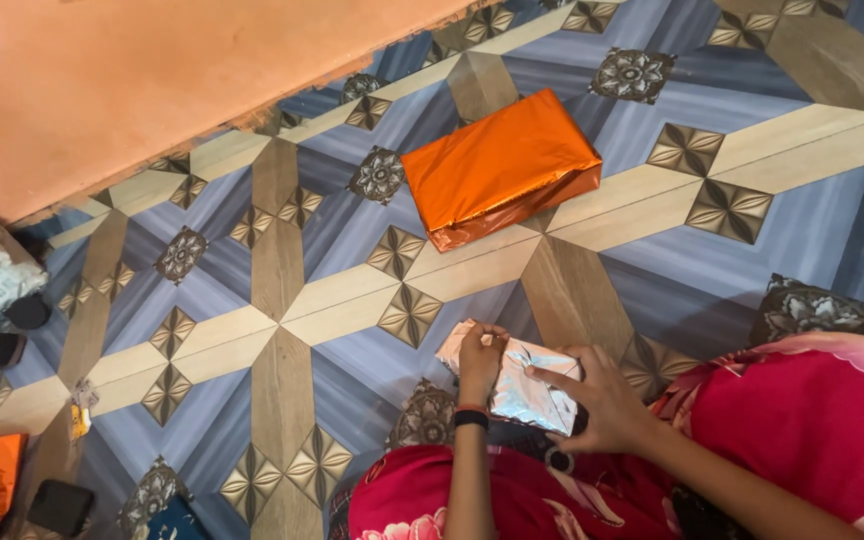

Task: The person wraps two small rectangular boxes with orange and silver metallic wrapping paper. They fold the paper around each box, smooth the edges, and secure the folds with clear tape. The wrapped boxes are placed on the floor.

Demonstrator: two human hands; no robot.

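Two hands [542, 385] pressing crinkly silver foil parcel [517, 388]

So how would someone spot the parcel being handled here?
On the patterned floor, near the bottom by the red-clothed lap, both hands press one small parcel. It is silver foil, unlike the larger orange-wrapped box lying untouched farther out.

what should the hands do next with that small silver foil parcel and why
Probably press the loose top edge flat: the left hand pinches the small silver foil-wrapped parcel at its upper corner, where the foil looks crumpled, while the right hand steadies its side. The large orange foil-wrapped box lies apart on the patterned floor.
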